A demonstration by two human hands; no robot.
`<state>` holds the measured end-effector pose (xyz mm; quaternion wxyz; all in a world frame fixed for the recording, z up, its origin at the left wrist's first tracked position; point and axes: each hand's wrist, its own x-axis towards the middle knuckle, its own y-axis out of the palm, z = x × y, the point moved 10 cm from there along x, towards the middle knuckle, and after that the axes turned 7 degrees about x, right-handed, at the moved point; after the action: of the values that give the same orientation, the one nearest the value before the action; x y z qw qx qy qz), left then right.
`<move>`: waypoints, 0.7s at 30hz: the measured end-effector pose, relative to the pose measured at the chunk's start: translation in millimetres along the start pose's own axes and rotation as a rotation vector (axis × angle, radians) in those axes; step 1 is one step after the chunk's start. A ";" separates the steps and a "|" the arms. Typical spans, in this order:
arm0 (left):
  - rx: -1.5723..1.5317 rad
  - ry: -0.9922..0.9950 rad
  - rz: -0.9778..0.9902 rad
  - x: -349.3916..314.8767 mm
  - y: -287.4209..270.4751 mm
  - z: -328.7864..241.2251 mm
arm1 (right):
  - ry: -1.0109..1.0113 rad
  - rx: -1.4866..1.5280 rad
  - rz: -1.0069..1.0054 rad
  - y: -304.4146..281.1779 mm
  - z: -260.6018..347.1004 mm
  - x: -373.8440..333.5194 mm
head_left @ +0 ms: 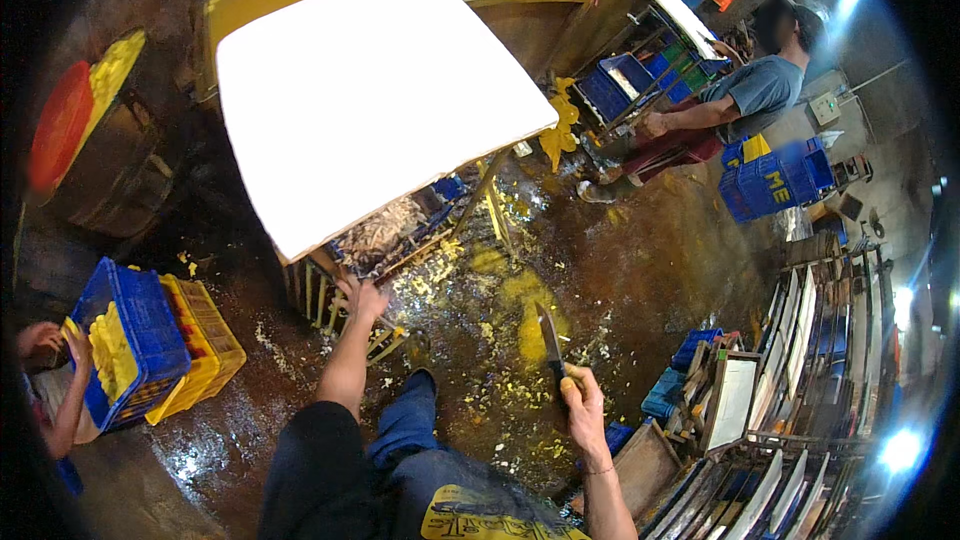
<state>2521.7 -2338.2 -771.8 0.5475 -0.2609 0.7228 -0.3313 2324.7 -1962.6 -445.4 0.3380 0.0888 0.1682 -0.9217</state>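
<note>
In my right hand (585, 402) is a knife (549, 334) with a dark handle, its blade pointing up and away over the floor. My left hand (364, 298) reaches to the near edge of a stand, just below a large white slab (370, 110). Its fingers look spread, with the tips partly lost against the stand. Under the slab's edge, a heap of pale scraps (385, 232) lies in a container within the stand. The slab shows bright and flat, without surface detail.
Yellow crumbs litter the wet brown floor (640, 270). To the left, another person's hands (72, 345) work at a blue crate (130, 290) beside a yellow crate (215, 325). A co-worker (760, 90) stands far right near blue barrels (770, 185). Racks of boards (800, 340) line the right side.
</note>
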 end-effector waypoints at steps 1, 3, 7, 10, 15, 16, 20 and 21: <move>0.226 0.124 0.032 -4.2 13.6 -15.1 | 0.050 -0.031 -0.003 -8.1 -11.2 10.8; 0.556 0.346 -0.095 7.6 46.1 -15.3 | 0.172 -0.043 0.007 -11.6 -32.2 27.1; 0.951 0.469 0.187 13.6 98.8 -10.9 | 0.296 -0.162 0.125 -16.5 -46.2 73.0; 0.844 0.585 0.116 13.3 106.5 -2.1 | 0.178 -0.246 0.230 -16.1 -62.0 112.9; -0.442 0.219 0.139 -44.0 55.5 43.0 | 0.156 -0.442 0.519 23.6 -60.0 171.5; -0.532 0.254 0.150 -59.3 32.1 32.8 | 0.137 -0.445 0.593 26.9 -75.6 182.0; 0.082 0.760 -0.287 -184.5 -116.6 -82.5 | -0.092 -0.404 0.849 44.3 -98.1 212.0; -0.086 0.729 -0.350 -211.4 -146.0 -92.9 | -0.299 -0.359 0.901 48.1 -82.1 215.5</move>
<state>2490.0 -2258.0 -512.5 0.1791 -0.2680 0.8275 -0.4597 2197.3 -2094.4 -593.4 0.7323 -0.0400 0.2189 -0.6436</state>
